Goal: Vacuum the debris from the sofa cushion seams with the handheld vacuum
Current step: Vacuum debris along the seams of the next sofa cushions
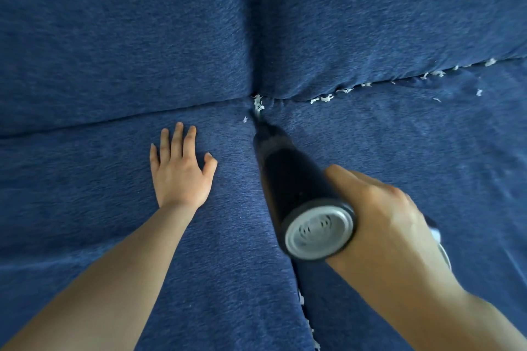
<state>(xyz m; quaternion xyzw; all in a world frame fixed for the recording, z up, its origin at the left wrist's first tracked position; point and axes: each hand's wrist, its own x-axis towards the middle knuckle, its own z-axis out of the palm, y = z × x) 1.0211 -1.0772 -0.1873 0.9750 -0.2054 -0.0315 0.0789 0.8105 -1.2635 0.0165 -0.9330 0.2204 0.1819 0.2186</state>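
Head view: a dark blue sofa (pixel 114 37) fills the frame, its four cushions meeting at a junction near the middle. The right hand (pixel 390 225) is wrapped around the back end of a black handheld vacuum (pixel 296 188), fingers curled round the barrel just ahead of its grey vented end cap (pixel 318 232). The nozzle tip points into the seam between the two seat cushions, right at the junction, where it touches or nearly touches a small clump of white debris (pixel 258 104). The left hand (pixel 182 171) lies flat on the left seat cushion beside that seam, fingers (pixel 178 137) straight and slightly spread, holding nothing and apparently pressing the fabric down.

More white scraps (pixel 325 98) line the seam between the right seat cushion and the back cushion, running off toward the right edge, with a few loose flecks (pixel 479 92) on the seat itself. Further bits (pixel 301 298) sit low in the centre seam, near the bottom of the frame.

The vacuum looks rigid and light enough for one hand; the rear grip gives good aim at the nozzle. The cushions are soft and yielding, so pressing one aside should open the seam. The scraps look thin and papery, likely to lift easily but also to scatter if knocked.
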